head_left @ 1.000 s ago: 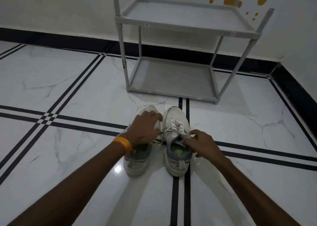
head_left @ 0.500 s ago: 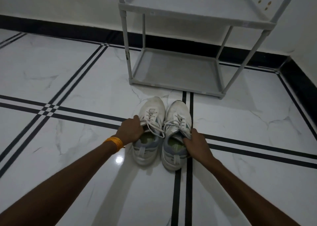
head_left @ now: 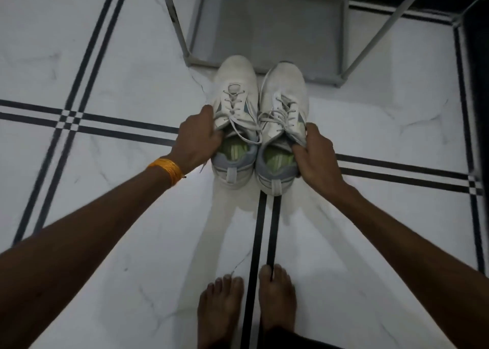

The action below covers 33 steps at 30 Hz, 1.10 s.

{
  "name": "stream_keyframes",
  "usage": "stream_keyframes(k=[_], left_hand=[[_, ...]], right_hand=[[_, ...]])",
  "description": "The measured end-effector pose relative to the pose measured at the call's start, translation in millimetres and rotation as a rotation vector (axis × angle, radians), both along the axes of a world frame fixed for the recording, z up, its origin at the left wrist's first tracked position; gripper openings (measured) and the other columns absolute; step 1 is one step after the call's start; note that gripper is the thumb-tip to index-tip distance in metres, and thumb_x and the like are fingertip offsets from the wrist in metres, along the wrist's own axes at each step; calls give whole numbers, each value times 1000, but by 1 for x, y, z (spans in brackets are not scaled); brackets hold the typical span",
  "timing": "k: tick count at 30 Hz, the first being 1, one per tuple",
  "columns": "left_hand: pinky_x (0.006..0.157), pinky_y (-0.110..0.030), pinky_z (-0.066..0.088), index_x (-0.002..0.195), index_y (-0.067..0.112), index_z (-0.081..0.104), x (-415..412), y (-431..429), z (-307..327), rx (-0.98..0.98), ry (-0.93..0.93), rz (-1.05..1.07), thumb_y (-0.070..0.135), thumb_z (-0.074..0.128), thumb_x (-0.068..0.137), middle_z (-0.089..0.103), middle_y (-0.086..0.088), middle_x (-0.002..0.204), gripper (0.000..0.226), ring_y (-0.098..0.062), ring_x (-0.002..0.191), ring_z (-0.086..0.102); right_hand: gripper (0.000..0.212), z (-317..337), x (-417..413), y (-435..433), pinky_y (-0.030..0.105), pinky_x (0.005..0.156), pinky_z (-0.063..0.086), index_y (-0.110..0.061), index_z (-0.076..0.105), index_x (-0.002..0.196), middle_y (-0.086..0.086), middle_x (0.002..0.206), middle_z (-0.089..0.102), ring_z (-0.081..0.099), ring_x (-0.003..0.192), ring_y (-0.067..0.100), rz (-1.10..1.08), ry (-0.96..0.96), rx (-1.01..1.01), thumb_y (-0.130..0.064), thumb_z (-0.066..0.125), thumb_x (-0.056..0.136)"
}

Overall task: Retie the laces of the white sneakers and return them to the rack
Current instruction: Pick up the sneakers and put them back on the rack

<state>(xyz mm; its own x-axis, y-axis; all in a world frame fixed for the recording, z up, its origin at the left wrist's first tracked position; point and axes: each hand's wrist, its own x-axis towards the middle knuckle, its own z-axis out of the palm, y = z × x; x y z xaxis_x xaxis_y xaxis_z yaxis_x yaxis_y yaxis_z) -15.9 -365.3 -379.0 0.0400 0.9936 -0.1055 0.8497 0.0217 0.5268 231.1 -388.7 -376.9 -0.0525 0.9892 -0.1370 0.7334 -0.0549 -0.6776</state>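
Note:
Two white sneakers stand side by side, toes pointing at the grey rack (head_left: 267, 28). My left hand (head_left: 197, 139) grips the collar of the left sneaker (head_left: 235, 89), thumb on its outer side and fingers inside the opening. My right hand (head_left: 313, 152) grips the collar of the right sneaker (head_left: 284, 86) the same way. Both sneakers have laces threaded and knotted, with loose loops lying across the tongues. Their toes overlap the front edge of the rack's bottom shelf. An orange band sits on my left wrist.
The white marble floor (head_left: 127, 84) has black double stripes crossing it. My bare feet (head_left: 248, 303) stand near the bottom of the view, behind the sneakers. The rack's thin legs (head_left: 370, 36) rise at its corners; a black skirting runs along the wall at right.
Both hands went from fingering the laces to gripping the collars. The sneakers now sit nearer the rack, toes at its bottom shelf. The camera tilted down, and my feet came into view.

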Motion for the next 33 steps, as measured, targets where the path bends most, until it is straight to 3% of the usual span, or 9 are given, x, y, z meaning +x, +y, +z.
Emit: stream_keyframes(k=[6,13,16,18,21,24,28,33], left_hand=[[71,-35,38,114,3,49,17,-3,137,-24,-23,5,21,53,91,66,-19,106,30,-42,90,61],[68,-33,39,110,4,48,39,39,328,-44,-55,12,20,55,91,67,-18,101,25,-40,86,62],[70,-37,47,111,8,48,46,73,387,-42,-78,26,19,58,89,68,-16,101,26,-39,86,64],[73,-40,50,111,8,49,49,99,408,-35,-74,31,19,59,88,68,-16,102,27,-39,88,64],[76,-40,52,113,7,50,52,144,423,-35,-82,54,23,58,91,68,-16,104,28,-37,90,65],[76,-37,51,116,7,49,50,192,411,-47,-120,54,26,60,92,68,-16,108,32,-34,93,65],[80,-44,54,116,6,49,47,250,369,-81,-114,39,32,61,91,68,-16,107,37,-36,93,65],[78,-41,50,115,6,49,34,315,314,-75,-96,16,24,61,90,67,-18,108,34,-39,95,64]], right_hand=[[27,136,14,-2,50,67,54,-10,47,111,9,95,62,62,76,32,-24,13,-64,-25,43,89],[25,322,35,39,38,74,51,-7,48,118,11,103,64,61,88,28,-41,32,-67,-13,47,94],[27,380,44,75,33,72,48,-9,48,122,10,105,64,61,87,25,-46,44,-61,-13,48,95],[27,401,47,100,37,70,54,-12,47,122,9,104,65,62,85,24,-48,56,-47,-15,48,95],[23,415,48,146,48,64,59,-15,47,119,6,100,64,64,80,25,-43,42,-39,-21,47,97],[22,405,46,196,48,61,59,-13,47,118,7,100,64,65,78,24,-42,19,-29,-23,46,98],[25,370,43,253,50,66,59,-10,46,120,12,105,64,65,83,27,-43,6,-96,-19,46,97],[28,327,27,321,38,77,52,-2,46,122,18,110,63,62,92,31,-59,-18,-164,-10,47,94]])
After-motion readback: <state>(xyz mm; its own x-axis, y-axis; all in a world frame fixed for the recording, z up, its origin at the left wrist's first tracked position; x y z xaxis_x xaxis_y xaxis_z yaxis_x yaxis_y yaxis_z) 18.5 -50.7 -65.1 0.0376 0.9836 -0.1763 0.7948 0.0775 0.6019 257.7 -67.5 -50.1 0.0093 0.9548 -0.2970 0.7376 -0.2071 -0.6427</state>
